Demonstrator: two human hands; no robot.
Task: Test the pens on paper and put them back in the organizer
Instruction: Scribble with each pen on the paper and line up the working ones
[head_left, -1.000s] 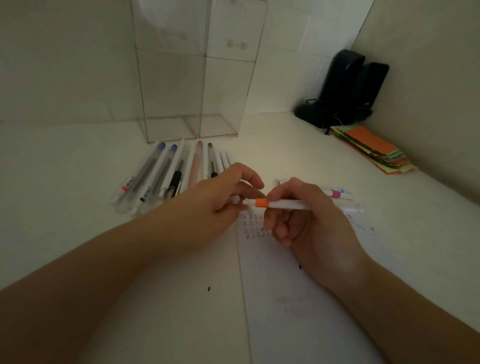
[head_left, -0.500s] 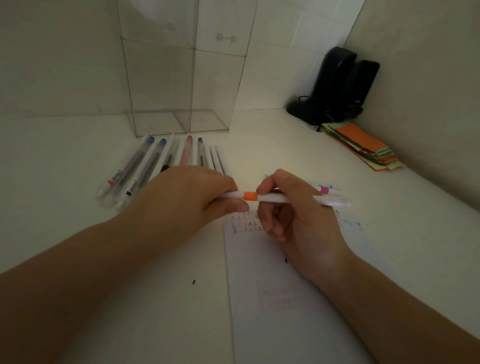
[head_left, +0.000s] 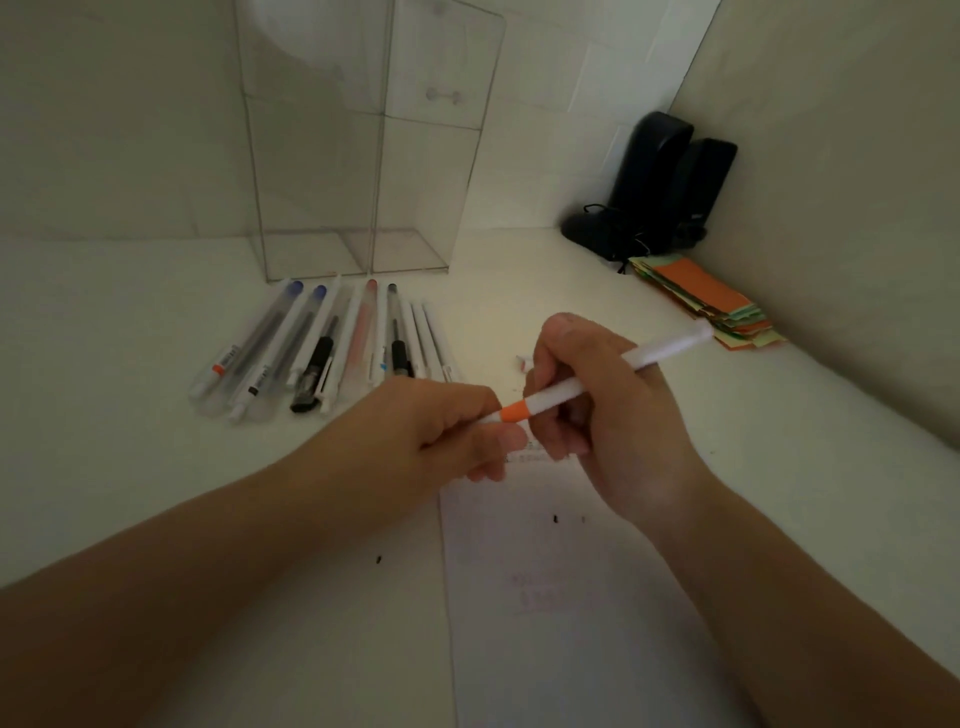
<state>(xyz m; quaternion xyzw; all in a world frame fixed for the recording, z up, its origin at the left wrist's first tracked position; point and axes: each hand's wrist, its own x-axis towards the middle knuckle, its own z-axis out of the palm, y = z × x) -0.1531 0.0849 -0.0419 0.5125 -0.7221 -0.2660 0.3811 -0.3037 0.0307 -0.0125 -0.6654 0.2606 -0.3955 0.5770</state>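
A white pen with an orange band (head_left: 556, 396) lies across both hands above the paper. My right hand (head_left: 602, 410) grips its barrel, the far end pointing up to the right. My left hand (head_left: 447, 426) pinches the near end by the orange band; the tip or cap is hidden in the fingers. The white paper sheet (head_left: 561, 587) lies under the hands with small scribbles near its top. Several pens (head_left: 332, 345) lie in a row on the desk in front of the clear acrylic organizer (head_left: 363, 156), which stands at the back.
A black device with a cable (head_left: 654, 192) stands in the back right corner by the wall. A stack of coloured paper slips (head_left: 706, 301) lies beside it. Another pen end (head_left: 522, 361) peeks out behind my right hand. Small dark specks dot the desk.
The pen has tilted from level to slanting up to the right. My left hand has closed more tightly on the end by the orange band. The view has shifted slightly.
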